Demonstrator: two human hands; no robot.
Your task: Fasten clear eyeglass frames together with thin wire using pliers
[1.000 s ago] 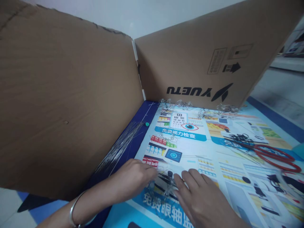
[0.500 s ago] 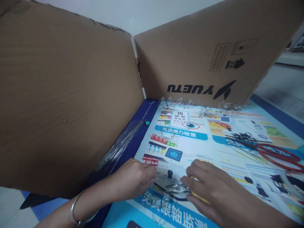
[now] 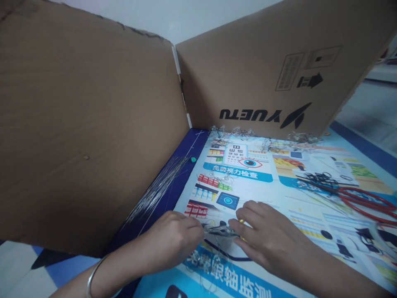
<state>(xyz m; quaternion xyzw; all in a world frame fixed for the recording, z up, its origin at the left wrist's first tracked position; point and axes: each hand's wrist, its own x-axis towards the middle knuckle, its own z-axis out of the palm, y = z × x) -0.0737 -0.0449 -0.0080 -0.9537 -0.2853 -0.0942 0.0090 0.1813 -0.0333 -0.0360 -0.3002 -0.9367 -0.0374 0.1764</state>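
Note:
My right hand (image 3: pixel 263 234) is wrapped around pliers (image 3: pixel 221 230) with yellow handles, their metal jaws pointing left. Close to the jaw tips, my left hand (image 3: pixel 182 236) is closed in a pinch on a thin wire (image 3: pixel 219 245), most of which its fingers hide. Whether the jaws grip that wire I cannot tell. Below the hands, a few bent wire pieces (image 3: pixel 204 265) lie on the printed sheet (image 3: pixel 266 198). A bundle of straight wires (image 3: pixel 158 186) rests to the left, on the dark blue strip.
Tall cardboard panels stand at the left (image 3: pixel 93 124) and back (image 3: pixel 235 78), meeting in a corner. Red-handled scissors (image 3: pixel 362 200) lie at the right beside black rings (image 3: pixel 319 179). Small wire pieces (image 3: pixel 266 142) line the back panel's foot. A green bit (image 3: pixel 194 159) sits near the bundle.
My right hand has moved left and slightly up with the pliers, bringing their jaws level with my left fingertips. My left hand has shifted only a little.

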